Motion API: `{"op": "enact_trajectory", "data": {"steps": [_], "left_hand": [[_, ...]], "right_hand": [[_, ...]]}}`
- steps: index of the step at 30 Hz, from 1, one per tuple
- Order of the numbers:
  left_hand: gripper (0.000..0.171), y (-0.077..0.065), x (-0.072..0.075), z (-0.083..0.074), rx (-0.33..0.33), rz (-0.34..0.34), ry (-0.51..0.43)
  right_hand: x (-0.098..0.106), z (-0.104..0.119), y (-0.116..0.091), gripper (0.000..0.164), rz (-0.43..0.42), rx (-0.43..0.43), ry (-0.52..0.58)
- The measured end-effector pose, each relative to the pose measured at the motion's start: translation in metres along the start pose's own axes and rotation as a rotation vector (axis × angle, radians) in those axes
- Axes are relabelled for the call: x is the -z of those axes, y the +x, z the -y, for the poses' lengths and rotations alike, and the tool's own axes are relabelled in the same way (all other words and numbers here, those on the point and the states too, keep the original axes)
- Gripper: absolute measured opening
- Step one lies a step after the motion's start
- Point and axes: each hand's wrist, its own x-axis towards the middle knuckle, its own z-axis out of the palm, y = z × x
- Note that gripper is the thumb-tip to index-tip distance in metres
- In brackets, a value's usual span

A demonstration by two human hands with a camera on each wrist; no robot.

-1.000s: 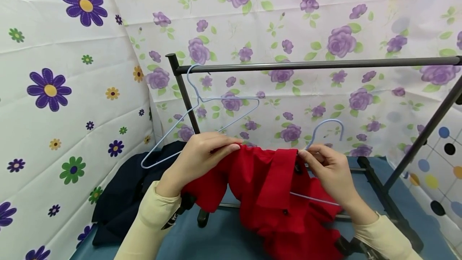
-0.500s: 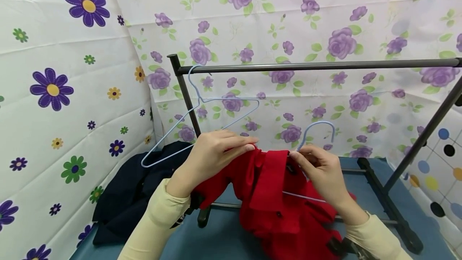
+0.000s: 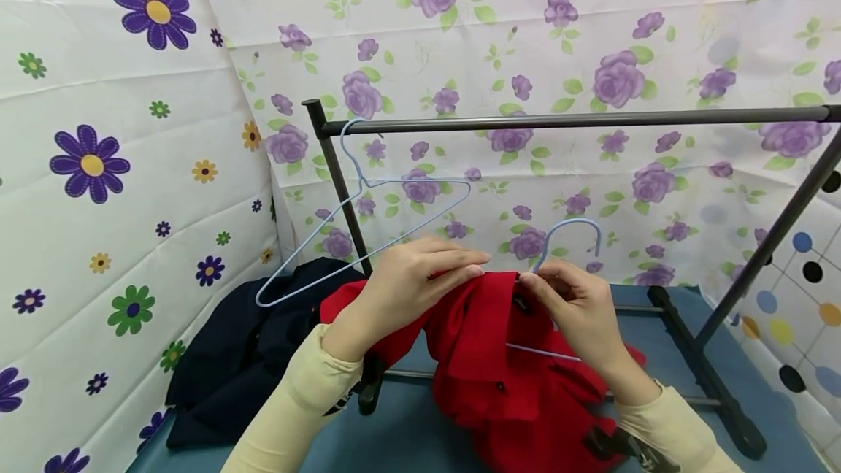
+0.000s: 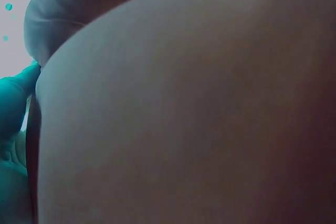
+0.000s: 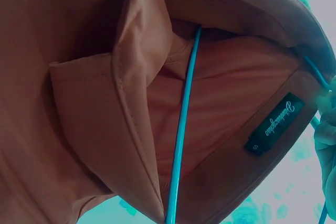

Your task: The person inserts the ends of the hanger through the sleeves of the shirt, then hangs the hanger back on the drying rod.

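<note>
Shirt (image 3: 476, 400), likely limp and light, holds best beside its collar (image 3: 488, 338): left grip (image 3: 410, 283) pinches it, right grip (image 3: 583, 305) its hanger (image 3: 569, 221).

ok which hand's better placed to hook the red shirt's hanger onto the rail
Probably the right hand: it grips the hanger near the base of its hook, while the left hand holds the red shirt.
</note>
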Motion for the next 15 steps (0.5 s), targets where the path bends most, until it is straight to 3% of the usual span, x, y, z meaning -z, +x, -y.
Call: {"op": "enact_trajectory", "data": {"steps": [9, 15], "left_hand": [[0.031, -0.0071, -0.0009, -0.0043, 0.057, 0.107, 0.007], [0.045, -0.0092, -0.0011, -0.0079, 0.114, 0.212, -0.029]], "right_hand": [[-0.0033, -0.0001, 0.0003, 0.017, 0.011, -0.004, 0.038], [-0.0052, 0.002, -0.0014, 0.01, 0.011, 0.002, 0.047]]}}
